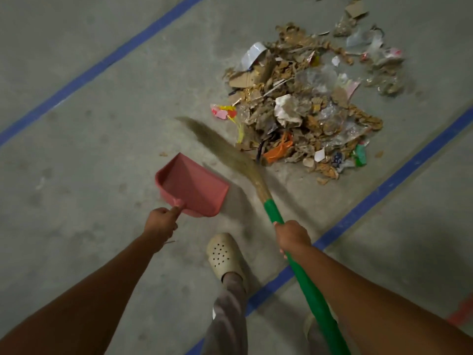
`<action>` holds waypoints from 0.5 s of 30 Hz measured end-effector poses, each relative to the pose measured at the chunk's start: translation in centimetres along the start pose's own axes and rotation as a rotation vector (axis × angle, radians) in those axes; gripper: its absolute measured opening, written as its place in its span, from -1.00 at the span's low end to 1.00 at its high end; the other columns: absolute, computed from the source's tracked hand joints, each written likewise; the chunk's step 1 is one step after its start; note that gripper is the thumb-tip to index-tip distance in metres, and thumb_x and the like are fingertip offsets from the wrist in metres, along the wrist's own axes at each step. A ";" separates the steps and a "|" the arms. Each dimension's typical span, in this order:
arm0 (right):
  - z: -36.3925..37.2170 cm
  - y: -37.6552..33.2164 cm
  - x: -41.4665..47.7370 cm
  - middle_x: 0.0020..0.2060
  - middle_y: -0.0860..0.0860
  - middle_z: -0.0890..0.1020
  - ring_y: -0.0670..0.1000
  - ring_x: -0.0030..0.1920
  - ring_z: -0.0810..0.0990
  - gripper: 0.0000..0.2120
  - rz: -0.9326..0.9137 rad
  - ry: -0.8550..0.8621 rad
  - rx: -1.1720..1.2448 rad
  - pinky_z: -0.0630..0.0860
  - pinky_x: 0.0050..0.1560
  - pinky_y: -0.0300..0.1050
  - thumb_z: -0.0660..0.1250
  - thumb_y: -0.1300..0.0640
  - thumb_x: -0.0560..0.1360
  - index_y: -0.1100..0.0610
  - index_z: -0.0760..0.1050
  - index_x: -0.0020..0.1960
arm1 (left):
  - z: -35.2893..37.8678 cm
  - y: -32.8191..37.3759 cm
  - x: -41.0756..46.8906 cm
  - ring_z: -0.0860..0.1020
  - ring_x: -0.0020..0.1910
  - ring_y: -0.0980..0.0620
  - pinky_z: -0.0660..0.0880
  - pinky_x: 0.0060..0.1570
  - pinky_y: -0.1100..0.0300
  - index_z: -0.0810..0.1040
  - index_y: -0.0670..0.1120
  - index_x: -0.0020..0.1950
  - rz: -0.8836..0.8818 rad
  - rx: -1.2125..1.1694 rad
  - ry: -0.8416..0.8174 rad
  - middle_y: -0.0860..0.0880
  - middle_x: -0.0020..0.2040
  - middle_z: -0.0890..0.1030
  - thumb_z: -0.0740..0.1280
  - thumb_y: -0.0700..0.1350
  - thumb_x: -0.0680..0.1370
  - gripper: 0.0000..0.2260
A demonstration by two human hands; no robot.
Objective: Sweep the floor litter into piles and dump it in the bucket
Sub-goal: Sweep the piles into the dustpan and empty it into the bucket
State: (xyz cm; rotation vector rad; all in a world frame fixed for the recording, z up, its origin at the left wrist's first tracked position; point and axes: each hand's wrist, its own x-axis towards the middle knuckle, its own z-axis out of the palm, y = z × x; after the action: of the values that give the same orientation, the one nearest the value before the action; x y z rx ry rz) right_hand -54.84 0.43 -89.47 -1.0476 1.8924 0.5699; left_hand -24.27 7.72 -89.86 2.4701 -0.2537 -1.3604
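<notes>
A big pile of litter (pixel 304 103), made of cardboard scraps, paper and plastic wrappers, lies on the grey concrete floor at the upper right. My left hand (pixel 161 222) grips the handle of a pink dustpan (pixel 190 185), which is empty and hangs just left of the pile's near edge. My right hand (pixel 291 237) is closed around the green handle of a broom (pixel 268 203). Its straw bristles (pixel 220 144) reach up and left, touching the near left side of the pile. No bucket is in view.
Blue tape lines (pixel 384 188) cross the floor diagonally on both sides of the pile. My foot in a beige perforated clog (pixel 225 254) stands between my arms. Smaller scraps (pixel 376 55) lie scattered beyond the pile. Something red (pixel 463 311) shows at the right edge.
</notes>
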 end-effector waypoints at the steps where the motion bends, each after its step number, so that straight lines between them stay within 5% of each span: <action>1: -0.1 0.4 0.5 -0.17 0.16 0.69 0.16 -0.27 0.69 -0.57 0.034 0.057 0.062 0.66 -0.16 0.01 0.19 -0.17 0.60 0.21 0.54 -0.04 | 0.1 0.5 0.2 0.37 -0.57 -0.02 0.25 -0.56 0.27 0.49 -0.19 -0.26 0.012 -0.009 -0.012 -0.16 -0.40 0.53 0.40 0.24 0.52 -0.51; 10: -3.8 6.9 -2.3 -0.31 0.10 0.64 0.20 -0.28 0.65 -0.52 -0.055 0.265 0.250 0.65 -0.17 0.18 0.08 -0.38 0.45 0.02 0.47 -0.18 | 1.6 5.4 -0.6 0.36 -0.57 0.03 0.28 -0.53 0.25 0.49 -0.15 -0.25 0.075 -0.055 -0.141 -0.10 -0.43 0.52 0.41 0.31 0.47 -0.49; 15: -4.1 7.5 -6.3 -0.32 0.05 0.63 0.16 -0.26 0.64 -0.65 -0.070 0.369 0.303 0.62 -0.13 0.11 0.14 -0.20 0.62 0.03 0.51 -0.10 | 1.0 5.9 -1.6 0.40 -0.53 0.01 0.30 -0.51 0.22 0.53 -0.20 -0.20 0.086 -0.061 -0.149 -0.12 -0.41 0.53 0.41 0.31 0.47 -0.47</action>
State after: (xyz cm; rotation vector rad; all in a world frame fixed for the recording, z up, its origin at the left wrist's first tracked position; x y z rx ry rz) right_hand -61.44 4.35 -82.17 -1.0624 2.1651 0.0423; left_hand -25.99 2.49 -86.98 2.2843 -0.3430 -1.4947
